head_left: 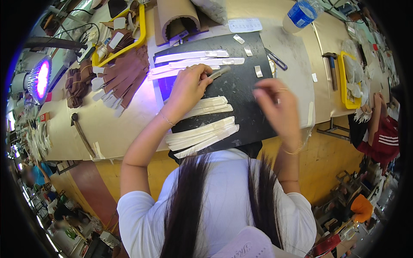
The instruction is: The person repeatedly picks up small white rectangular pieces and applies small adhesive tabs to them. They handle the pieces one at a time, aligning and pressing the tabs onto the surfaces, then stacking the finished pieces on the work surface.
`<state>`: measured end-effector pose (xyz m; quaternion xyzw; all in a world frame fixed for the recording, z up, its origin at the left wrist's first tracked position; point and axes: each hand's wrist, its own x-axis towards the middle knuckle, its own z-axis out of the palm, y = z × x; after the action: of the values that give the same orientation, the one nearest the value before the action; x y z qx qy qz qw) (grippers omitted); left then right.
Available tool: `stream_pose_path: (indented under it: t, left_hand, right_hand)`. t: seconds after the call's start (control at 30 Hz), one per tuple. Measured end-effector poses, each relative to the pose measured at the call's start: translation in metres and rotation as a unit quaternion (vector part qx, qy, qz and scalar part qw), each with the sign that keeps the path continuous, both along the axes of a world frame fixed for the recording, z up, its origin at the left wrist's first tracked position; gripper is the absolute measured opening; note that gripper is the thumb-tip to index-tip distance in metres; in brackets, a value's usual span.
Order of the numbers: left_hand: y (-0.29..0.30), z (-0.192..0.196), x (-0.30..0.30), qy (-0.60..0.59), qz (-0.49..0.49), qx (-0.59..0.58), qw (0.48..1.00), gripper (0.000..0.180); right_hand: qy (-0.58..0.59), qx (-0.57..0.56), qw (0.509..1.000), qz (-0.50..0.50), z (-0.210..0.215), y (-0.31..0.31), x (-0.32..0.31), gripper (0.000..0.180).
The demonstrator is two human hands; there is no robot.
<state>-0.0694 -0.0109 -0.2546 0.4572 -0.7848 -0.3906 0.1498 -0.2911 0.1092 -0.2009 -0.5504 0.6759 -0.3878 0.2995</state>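
My left hand is closed in a pinch at the middle of a black mat. A small pale, translucent stick-like piece juts from its fingertips; its exact kind I cannot make out. Long white strips lie just beyond this hand. Nearer to me are two more groups, one of white strips partly under my left wrist, the other a fanned stack. Over the mat's right side my right hand is raised and smeared by motion, so its grip is unclear. Small white tabs lie beyond it.
Brown straps fan out at left by a yellow basket and a lit lamp. One hammer lies front left, another hammer at right. A utility knife and a bottle stand beyond the mat.
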Motion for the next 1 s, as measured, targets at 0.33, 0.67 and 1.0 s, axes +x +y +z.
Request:
stream_pose_path:
  t: [0.33, 0.67, 1.0]
  left_hand:
    - [0.022, 0.071, 0.017, 0.276, 0.074, 0.111, 0.952, 0.042]
    - [0.037, 0.080, 0.010, 0.222, 0.047, -0.050, 0.973, 0.041]
    - [0.039, 0.079, 0.009, 0.188, 0.029, -0.103, 0.976, 0.035]
  right_hand:
    - [0.117, -0.235, 0.962, 0.073, 0.003, -0.042, 0.059, 0.012]
    - [0.133, -0.227, 0.961, 0.090, 0.012, -0.039, 0.056, 0.008]
    - [0.200, -0.247, 0.942, 0.107, 0.014, -0.040, 0.053, 0.005]
